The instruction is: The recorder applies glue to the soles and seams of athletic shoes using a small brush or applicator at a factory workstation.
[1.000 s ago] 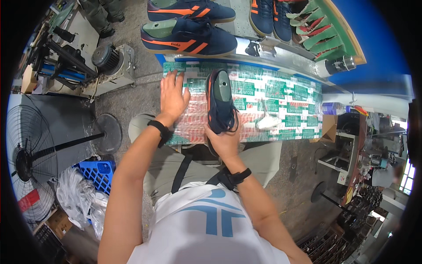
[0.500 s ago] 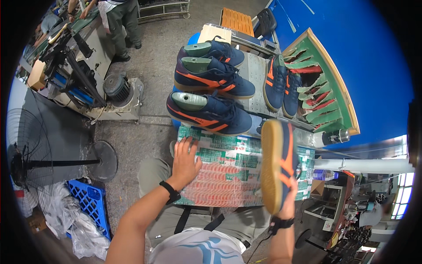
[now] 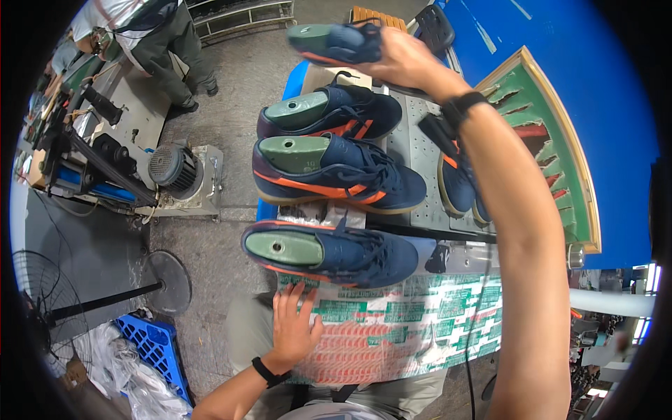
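At the far end of the bench, my right hand (image 3: 409, 59) grips a navy sneaker (image 3: 336, 45) with orange trim by its toe and lace area. A green shoe last fills its opening. My left hand (image 3: 297, 322) lies open and flat on a board wrapped in green and red printed tape (image 3: 364, 346) across my lap. Just beyond its fingertips rests a matching sneaker (image 3: 364, 259). Another sneaker (image 3: 364, 175) and a farther sneaker (image 3: 371, 112) stand in line behind it, each with a green last. My right forearm partly covers a pair of sneakers (image 3: 455, 183) on the right.
A perforated metal bench top (image 3: 420, 157) carries the shoes. Right of it leans a wood-framed green panel (image 3: 577, 189) with torn slits. On the left are a motor (image 3: 173, 168), a fan stand (image 3: 168, 281) and a blue crate (image 3: 154, 343). Another person (image 3: 154, 42) stands beyond.
My right hand has carried the sneaker from beside my lap to the far end of the row, turning it from sole-out to upright. My view has shifted forward. The left hand stays on the board.
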Demonstrator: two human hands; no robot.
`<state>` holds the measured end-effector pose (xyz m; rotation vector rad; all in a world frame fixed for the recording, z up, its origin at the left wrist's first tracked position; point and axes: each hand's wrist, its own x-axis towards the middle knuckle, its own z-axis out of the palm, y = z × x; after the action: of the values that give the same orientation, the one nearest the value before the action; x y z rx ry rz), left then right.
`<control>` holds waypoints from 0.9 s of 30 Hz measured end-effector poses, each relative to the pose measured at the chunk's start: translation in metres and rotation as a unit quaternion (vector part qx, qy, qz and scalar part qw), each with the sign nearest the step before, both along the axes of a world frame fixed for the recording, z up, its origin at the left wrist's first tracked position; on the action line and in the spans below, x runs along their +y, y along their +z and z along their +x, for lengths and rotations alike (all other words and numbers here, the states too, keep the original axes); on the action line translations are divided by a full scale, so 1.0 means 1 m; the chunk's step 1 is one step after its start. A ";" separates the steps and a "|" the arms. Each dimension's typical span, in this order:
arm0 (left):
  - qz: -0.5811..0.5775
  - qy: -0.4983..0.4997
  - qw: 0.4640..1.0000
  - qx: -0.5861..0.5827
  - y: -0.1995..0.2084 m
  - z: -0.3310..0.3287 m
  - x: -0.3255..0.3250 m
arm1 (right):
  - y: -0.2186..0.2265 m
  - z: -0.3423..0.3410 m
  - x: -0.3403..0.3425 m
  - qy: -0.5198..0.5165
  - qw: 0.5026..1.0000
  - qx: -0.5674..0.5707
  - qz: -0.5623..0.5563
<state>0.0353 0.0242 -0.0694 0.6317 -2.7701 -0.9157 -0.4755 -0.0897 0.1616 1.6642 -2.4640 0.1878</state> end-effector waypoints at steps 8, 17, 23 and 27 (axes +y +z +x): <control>0.033 -0.009 0.999 0.007 -0.001 0.000 -0.003 | -0.099 -0.076 -0.024 0.027 0.981 -0.191 -0.039; -0.003 -0.021 0.999 0.050 0.000 -0.008 -0.004 | -0.124 -0.090 0.216 -0.324 0.924 0.059 -0.193; -0.013 -0.015 0.999 0.029 0.003 -0.009 -0.003 | -0.142 -0.058 0.232 -0.465 0.835 -0.193 -0.221; -0.027 -0.003 0.999 0.019 0.003 -0.004 0.002 | -0.141 -0.069 0.233 -0.507 0.818 -0.192 -0.193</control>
<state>0.0311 0.0265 -0.0668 0.5905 -2.7541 -0.8426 -0.5446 0.1429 0.0206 0.0303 -2.9278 0.8411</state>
